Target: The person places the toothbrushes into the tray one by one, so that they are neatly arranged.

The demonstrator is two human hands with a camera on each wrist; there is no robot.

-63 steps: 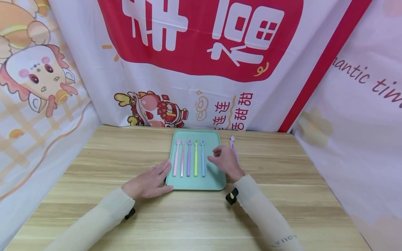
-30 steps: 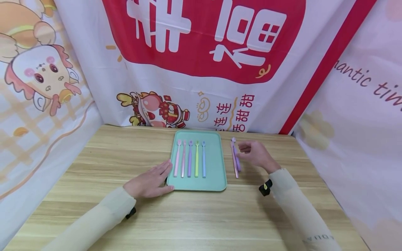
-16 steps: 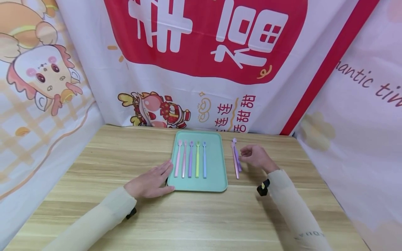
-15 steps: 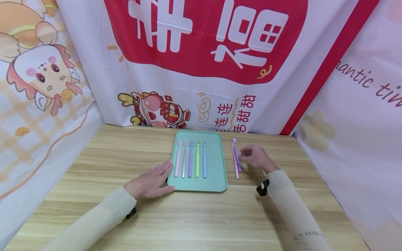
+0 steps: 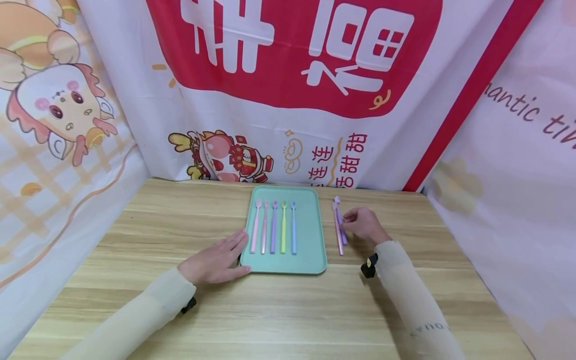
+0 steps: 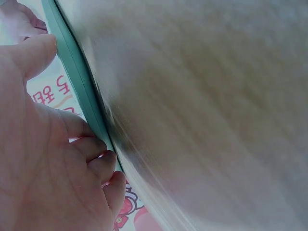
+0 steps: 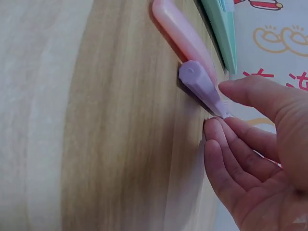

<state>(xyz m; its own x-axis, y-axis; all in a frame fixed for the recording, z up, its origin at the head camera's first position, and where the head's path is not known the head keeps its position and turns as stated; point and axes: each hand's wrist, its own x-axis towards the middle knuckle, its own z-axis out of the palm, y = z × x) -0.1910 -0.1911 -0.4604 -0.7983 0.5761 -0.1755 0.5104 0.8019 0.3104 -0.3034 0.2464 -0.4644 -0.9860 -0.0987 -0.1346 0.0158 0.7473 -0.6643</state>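
Note:
A mint-green tray (image 5: pixel 310 225) lies on the table with several toothbrushes side by side in it: two pink ones, a purple one, a yellow-green toothbrush (image 5: pixel 283 230) and a blue toothbrush (image 5: pixel 294 231). My left hand (image 5: pixel 216 260) rests against the tray's left edge, fingers extended. Right of the tray, a pink toothbrush (image 5: pixel 339 235) and a purple toothbrush (image 5: pixel 345 238) lie close together on the wood. My right hand (image 5: pixel 365 226) pinches the purple one's handle between thumb and fingers; the right wrist view shows this purple handle (image 7: pixel 199 82) beside the thicker-looking pink handle (image 7: pixel 185 33).
The wooden table (image 5: pixel 288 315) stretches in front of the tray and to both sides. A printed white and red cloth (image 5: pixel 292 120) hangs directly behind it, and further cloths close off the left and right.
My right hand left the tray for the two toothbrushes on the right, then came in leftward until its fingers closed on the purple one. My left hand stayed at the tray edge.

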